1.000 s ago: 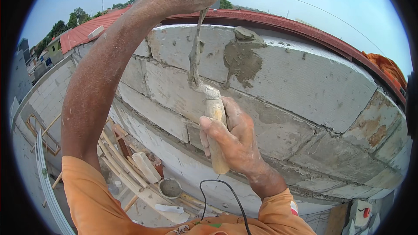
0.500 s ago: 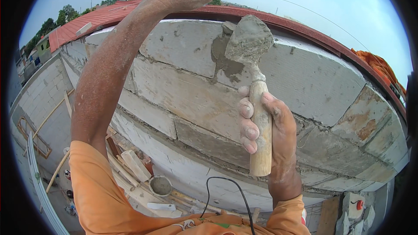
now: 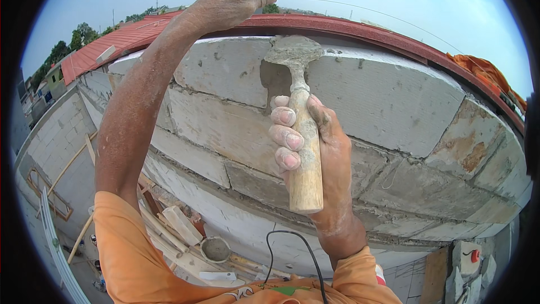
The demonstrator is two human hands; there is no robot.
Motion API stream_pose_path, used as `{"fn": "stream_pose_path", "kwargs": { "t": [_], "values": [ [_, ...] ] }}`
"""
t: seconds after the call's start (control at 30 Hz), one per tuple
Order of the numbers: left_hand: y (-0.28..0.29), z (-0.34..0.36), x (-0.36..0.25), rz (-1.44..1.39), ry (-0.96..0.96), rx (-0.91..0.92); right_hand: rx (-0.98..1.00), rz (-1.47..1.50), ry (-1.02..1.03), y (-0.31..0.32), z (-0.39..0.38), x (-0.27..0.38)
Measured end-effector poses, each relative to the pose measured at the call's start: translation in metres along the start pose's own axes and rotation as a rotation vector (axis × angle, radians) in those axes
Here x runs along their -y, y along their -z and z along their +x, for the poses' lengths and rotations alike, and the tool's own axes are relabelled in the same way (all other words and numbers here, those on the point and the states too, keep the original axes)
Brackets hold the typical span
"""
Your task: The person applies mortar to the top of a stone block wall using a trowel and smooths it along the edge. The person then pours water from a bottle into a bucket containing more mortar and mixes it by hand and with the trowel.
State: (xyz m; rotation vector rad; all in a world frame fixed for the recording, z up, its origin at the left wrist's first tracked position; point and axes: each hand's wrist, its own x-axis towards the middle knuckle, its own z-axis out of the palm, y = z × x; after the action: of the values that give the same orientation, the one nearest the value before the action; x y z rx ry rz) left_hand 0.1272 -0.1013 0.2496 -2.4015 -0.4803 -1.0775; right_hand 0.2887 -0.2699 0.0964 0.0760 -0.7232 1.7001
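Note:
My right hand [image 3: 333,157] grips a trowel by its pale wooden handle [image 3: 305,186], fingers wrapped round it. The trowel's mortar-coated blade [image 3: 292,50] is at the top of the grey block wall [image 3: 377,101], over a dark patch of wet mortar [image 3: 273,81]; whether it touches the wall is unclear. My left hand [image 3: 247,0] is raised above the wall's top edge at the upper middle, finger and thumb pinched on a thin line [image 3: 365,5] that runs off to the right across the sky.
Red roofing [image 3: 107,45] lies behind the wall; orange sheeting [image 3: 484,73] is at upper right. Below are a mortar bucket [image 3: 215,247], bamboo poles [image 3: 163,231], a white block [image 3: 185,225] and a black cable [image 3: 298,236]. Another wall [image 3: 59,141] stands left.
The trowel, first side-on beneath my left hand, turned its blade flat and swung right, then came back left onto the mortar patch. My left hand stays pinched high, shifted slightly left.

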Motion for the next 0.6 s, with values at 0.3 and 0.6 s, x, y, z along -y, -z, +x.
{"fn": "stream_pose_path", "kwargs": {
  "t": [0.3,0.6],
  "values": [
    [-0.019,0.001,0.002,-0.074,0.113,0.037,-0.058,-0.023,0.060,-0.013,-0.019,0.009],
    [-0.022,0.002,0.003,-0.076,0.104,-0.024,-0.027,-0.017,0.171,-0.016,-0.035,0.012]
  ]
}}
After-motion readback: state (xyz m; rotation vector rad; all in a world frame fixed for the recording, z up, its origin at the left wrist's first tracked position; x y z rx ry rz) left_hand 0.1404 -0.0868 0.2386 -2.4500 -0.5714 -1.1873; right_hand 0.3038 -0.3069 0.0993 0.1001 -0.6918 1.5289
